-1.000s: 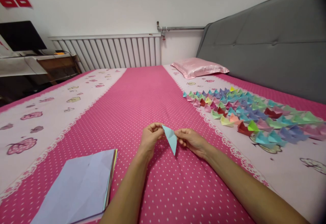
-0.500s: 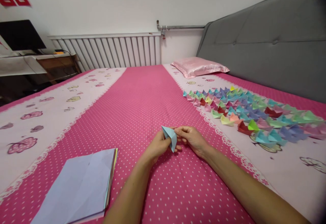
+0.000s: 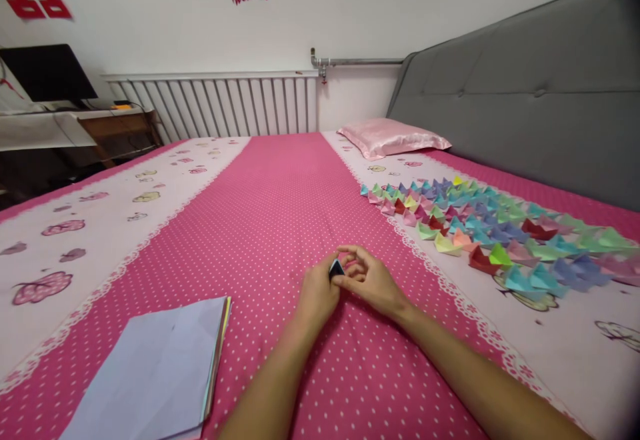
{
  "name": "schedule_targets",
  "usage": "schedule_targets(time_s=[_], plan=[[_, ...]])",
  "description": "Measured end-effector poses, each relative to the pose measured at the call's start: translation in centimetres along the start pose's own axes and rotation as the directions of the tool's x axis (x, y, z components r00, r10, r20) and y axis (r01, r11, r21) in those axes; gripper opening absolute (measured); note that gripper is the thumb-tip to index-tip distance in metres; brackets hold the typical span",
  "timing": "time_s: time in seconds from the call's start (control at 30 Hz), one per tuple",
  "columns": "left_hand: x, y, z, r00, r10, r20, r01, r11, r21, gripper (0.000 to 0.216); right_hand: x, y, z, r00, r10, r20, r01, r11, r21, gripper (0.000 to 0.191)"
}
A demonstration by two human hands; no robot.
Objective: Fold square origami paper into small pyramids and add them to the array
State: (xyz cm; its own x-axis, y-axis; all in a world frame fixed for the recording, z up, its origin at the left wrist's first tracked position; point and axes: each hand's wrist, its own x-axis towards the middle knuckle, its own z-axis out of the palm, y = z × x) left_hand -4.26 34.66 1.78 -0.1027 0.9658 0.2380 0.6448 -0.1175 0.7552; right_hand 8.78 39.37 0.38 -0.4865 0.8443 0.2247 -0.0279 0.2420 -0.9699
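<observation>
A small piece of folded light blue paper (image 3: 337,269) sits between my two hands, in front of me above the bed. Only a dark, shadowed opening with a pale edge shows; the rest is hidden by my fingers. My left hand (image 3: 319,293) is closed around the paper from the left. From the right, my right hand (image 3: 371,285) presses its thumb against the near side, with its fingers curled over the far side.
Rows of colourful folded paper boats (image 3: 480,240) stand on the bedspread to the right. A stack of paper sheets (image 3: 150,367) with a pale lilac one on top lies at the left front. Farther back are a pink pillow (image 3: 393,137) and a grey headboard (image 3: 530,87).
The folded paper has been turned and now sits deeper between the hands, mostly covered. My right hand has closed in, with its thumb on the near side. The view has tilted slightly up.
</observation>
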Motion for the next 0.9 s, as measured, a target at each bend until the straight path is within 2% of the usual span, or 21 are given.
schedule_targets(time_s=[0.07, 0.13, 0.27, 0.37, 0.47, 0.53, 0.63, 0.7, 0.77, 0.9], plan=[[-0.1, 0.1, 0.2, 1.0, 0.012, -0.021, -0.013, 0.999, -0.031, 0.049, -0.1, 0.0, 0.1, 0.999, -0.03, -0.035, 0.028, 0.998, -0.061, 0.044], [0.0, 0.2, 0.4, 1.0, 0.012, -0.018, -0.014, 0.993, -0.115, 0.052, -0.1, -0.2, 0.1, 0.996, -0.061, -0.063, 0.055, 0.994, -0.092, 0.037], [0.3, 0.2, 0.7, 1.0, -0.013, -0.006, 0.009, 0.908, -0.419, 0.046, 0.0, -0.5, -0.1, 0.977, -0.191, -0.096, 0.174, 0.972, -0.16, 0.04], [0.4, 0.5, 0.7, 0.989, -0.132, 0.065, 0.141, 0.712, -0.688, 0.041, 0.2, -0.4, -0.4, 0.956, -0.272, -0.11, 0.242, 0.944, -0.223, 0.037], [0.3, 1.1, 0.3, 0.949, -0.234, 0.211, 0.301, 0.47, -0.83, 0.049, 0.3, -0.3, -0.6, 0.96, -0.261, -0.099, 0.23, 0.942, -0.246, 0.037], [0.4, 1.4, -0.1, 0.93, -0.263, 0.257, 0.34, 0.35, -0.873, 0.051, 0.2, -0.4, -0.7, 0.964, -0.258, -0.069, 0.232, 0.936, -0.266, 0.04], [0.5, 1.5, -0.7, 0.925, -0.274, 0.263, 0.329, 0.233, -0.915, 0.053, 0.0, -0.6, -0.9, 0.962, -0.274, 0.014, 0.262, 0.903, -0.339, 0.043], [0.5, 1.5, -1.0, 0.932, -0.265, 0.247, 0.305, 0.203, -0.931, 0.053, -0.2, -0.8, -1.0, 0.956, -0.278, 0.089, 0.29, 0.877, -0.384, 0.045], [0.4, 1.6, -1.2, 0.943, -0.248, 0.219, 0.28, 0.242, -0.929, 0.056, -0.3, -0.9, -1.1, 0.954, -0.266, 0.138, 0.299, 0.866, -0.401, 0.045], [0.2, 1.6, -0.9, 0.962, -0.204, 0.184, 0.249, 0.364, -0.897, 0.075, -0.3, -0.9, -0.8, 0.964, -0.26, 0.065, 0.265, 0.895, -0.358, 0.036]])
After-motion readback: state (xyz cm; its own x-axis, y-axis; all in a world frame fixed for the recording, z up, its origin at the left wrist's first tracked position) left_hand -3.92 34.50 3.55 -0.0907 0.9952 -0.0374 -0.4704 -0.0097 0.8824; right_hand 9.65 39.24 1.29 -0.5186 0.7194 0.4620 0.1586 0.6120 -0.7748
